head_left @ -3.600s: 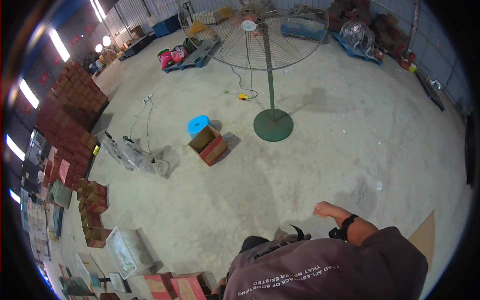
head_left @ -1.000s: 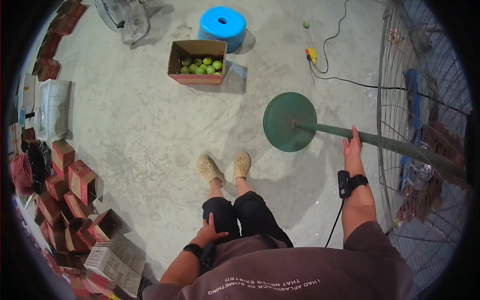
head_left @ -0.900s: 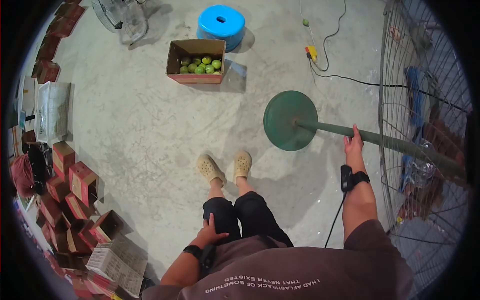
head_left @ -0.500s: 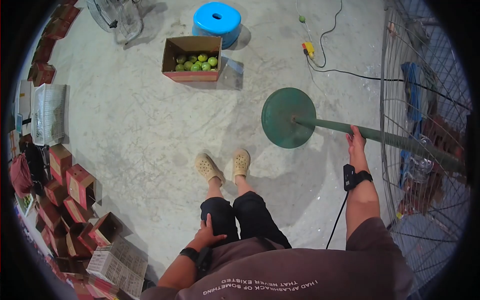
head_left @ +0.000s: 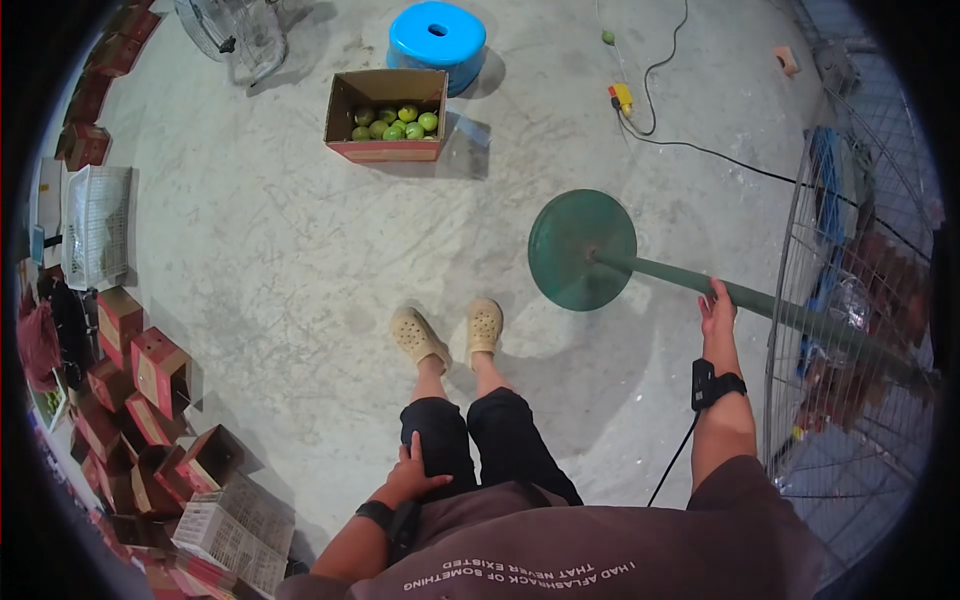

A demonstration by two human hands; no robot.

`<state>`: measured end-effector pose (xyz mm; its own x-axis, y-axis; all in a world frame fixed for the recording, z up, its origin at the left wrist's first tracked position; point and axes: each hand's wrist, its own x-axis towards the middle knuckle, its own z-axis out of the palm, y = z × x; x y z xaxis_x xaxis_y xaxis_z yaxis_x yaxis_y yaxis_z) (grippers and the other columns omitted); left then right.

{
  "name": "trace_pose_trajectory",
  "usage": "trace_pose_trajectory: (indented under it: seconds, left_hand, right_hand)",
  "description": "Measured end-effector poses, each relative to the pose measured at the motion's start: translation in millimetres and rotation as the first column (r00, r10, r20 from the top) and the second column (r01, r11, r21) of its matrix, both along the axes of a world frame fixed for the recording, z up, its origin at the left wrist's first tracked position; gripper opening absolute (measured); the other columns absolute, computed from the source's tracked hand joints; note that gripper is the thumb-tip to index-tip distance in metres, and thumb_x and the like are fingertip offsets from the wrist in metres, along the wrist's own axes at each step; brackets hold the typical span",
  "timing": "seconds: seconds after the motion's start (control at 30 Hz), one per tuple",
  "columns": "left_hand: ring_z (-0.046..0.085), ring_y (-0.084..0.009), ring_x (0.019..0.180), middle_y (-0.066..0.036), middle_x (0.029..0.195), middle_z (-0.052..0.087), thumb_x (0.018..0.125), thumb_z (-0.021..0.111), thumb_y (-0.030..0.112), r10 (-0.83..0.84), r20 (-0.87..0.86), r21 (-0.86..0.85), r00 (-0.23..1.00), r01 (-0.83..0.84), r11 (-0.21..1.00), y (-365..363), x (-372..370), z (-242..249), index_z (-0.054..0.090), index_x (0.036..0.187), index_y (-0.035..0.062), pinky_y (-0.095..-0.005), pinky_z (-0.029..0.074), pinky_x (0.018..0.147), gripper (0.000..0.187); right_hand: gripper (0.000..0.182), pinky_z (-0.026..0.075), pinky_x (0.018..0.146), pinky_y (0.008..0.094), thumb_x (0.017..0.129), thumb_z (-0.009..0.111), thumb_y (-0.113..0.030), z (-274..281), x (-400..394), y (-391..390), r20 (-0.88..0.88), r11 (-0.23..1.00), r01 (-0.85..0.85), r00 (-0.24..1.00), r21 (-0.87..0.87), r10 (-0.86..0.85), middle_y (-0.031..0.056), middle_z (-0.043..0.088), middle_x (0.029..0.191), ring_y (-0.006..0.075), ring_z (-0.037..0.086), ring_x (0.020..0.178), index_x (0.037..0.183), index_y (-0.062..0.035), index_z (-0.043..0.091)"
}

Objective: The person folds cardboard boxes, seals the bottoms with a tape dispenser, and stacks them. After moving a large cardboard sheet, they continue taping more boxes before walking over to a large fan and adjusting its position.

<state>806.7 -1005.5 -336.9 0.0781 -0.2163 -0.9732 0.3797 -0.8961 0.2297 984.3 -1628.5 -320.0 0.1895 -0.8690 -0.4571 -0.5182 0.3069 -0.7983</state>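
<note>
A green pedestal stand with a round base [head_left: 575, 250] stands on the floor to the right of my feet. Its green pole [head_left: 665, 270] slants toward the right, where a big wire fan guard [head_left: 800, 300] fills the edge of view. My right hand [head_left: 717, 312] is at the pole, fingers curled against it; part of the grip is hidden. On my thigh lies my left hand [head_left: 412, 475], fingers spread and nothing in it. Both forearms wear black straps, the right one with a small black device [head_left: 705, 385] and a cable.
A cardboard box [head_left: 385, 150] of green round fruit stands before a blue stool [head_left: 437, 40]. A yellow-and-red plug connector [head_left: 620, 97] and black cable lie at upper right. Several cartons [head_left: 160, 370] and white crates [head_left: 235, 530] line the left. Another fan [head_left: 230, 40] stands at upper left.
The green base and pole have shifted slightly toward me, and my right hand has moved down along with them. The wire guard has swung right. My left hand stays on the thigh.
</note>
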Motion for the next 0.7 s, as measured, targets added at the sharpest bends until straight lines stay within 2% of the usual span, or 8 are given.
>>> trace_pose_trajectory:
  seconds: [0.03,0.1,0.13,0.2,0.33,0.4,0.5,0.7]
  left_hand:
    - [0.041,-0.0465,0.123,-0.033,0.145,0.014,0.062,0.077,0.059,0.002,-0.004,-0.005,1.000,-0.002,1.000,0,2,1,-0.016,0.145,0.0101,-0.0451,0.040,0.099,0.134]
    - [0.041,-0.0466,0.123,-0.032,0.145,0.014,0.062,0.077,0.059,-0.004,-0.010,-0.001,1.000,0.004,1.000,-1,3,2,-0.016,0.145,0.0102,-0.0451,0.040,0.100,0.134]
    - [0.041,-0.0468,0.123,-0.032,0.145,0.014,0.062,0.077,0.059,-0.010,-0.014,-0.001,1.000,0.010,1.000,0,4,1,-0.016,0.145,0.0104,-0.0452,0.040,0.100,0.134]
    - [0.041,-0.0470,0.123,-0.032,0.145,0.014,0.062,0.077,0.059,-0.010,-0.012,-0.005,1.000,0.010,1.000,2,3,-2,-0.016,0.145,0.0105,-0.0453,0.039,0.100,0.134]
    - [0.041,-0.0474,0.123,-0.033,0.145,0.015,0.061,0.077,0.059,-0.020,0.014,-0.005,1.000,0.020,1.000,4,3,-1,-0.016,0.145,0.0108,-0.0457,0.039,0.100,0.134]
    - [0.041,-0.0474,0.123,-0.033,0.145,0.014,0.062,0.077,0.059,-0.021,0.011,-0.014,1.000,0.021,1.000,7,5,0,-0.016,0.145,0.0108,-0.0458,0.039,0.100,0.134]
    - [0.041,-0.0476,0.123,-0.034,0.144,0.014,0.061,0.077,0.059,-0.016,0.011,-0.022,1.000,0.016,1.000,8,8,1,-0.016,0.145,0.0107,-0.0459,0.040,0.099,0.134]
    - [0.041,-0.0478,0.122,-0.034,0.144,0.015,0.061,0.078,0.057,-0.006,0.024,-0.036,1.000,0.007,0.999,14,11,2,-0.014,0.145,0.0104,-0.0464,0.040,0.099,0.133]
  right_hand:
    - [0.030,0.049,0.074,0.0296,0.072,0.077,-0.020,3,1,5,-0.001,1.000,0.002,1.000,0.003,-0.002,0.0006,0.060,0.095,0.0152,0.058,0.087,0.096,-0.0125,0.061]
    - [0.039,0.045,0.080,0.0343,0.070,0.078,-0.018,9,5,12,0.196,0.981,0.159,0.971,-0.110,-0.135,0.0013,0.061,0.099,0.0153,0.057,0.093,0.102,-0.0077,0.058]
    - [0.039,0.045,0.080,0.0343,0.070,0.078,-0.018,13,8,14,0.197,0.981,0.163,0.970,-0.108,-0.140,0.0013,0.061,0.099,0.0153,0.057,0.093,0.102,-0.0077,0.058]
    - [0.027,0.042,0.084,0.0315,0.075,0.076,-0.018,17,14,13,0.326,0.971,0.198,0.934,-0.133,-0.146,0.0010,0.061,0.095,0.0145,0.057,0.090,0.097,-0.0104,0.063]
    - [0.022,0.042,0.083,0.0311,0.075,0.074,-0.014,7,14,0,0.337,0.979,0.177,0.932,-0.099,-0.134,0.0022,0.062,0.092,0.0143,0.057,0.089,0.095,-0.0096,0.064]
    - [0.019,0.043,0.082,0.0304,0.074,0.073,-0.009,10,9,-2,0.312,0.993,0.063,0.950,-0.095,-0.031,0.0024,0.063,0.090,0.0136,0.058,0.089,0.091,-0.0088,0.065]
    - [0.017,0.043,0.081,0.0301,0.073,0.072,-0.008,14,8,3,0.287,0.994,0.032,0.958,-0.106,-0.001,0.0017,0.063,0.090,0.0136,0.058,0.088,0.088,-0.0081,0.065]
    - [0.021,0.044,0.084,0.0302,0.074,0.072,-0.005,19,-6,14,0.304,0.994,0.012,0.952,-0.105,0.021,0.0033,0.064,0.093,0.0150,0.060,0.091,0.092,-0.0084,0.062]
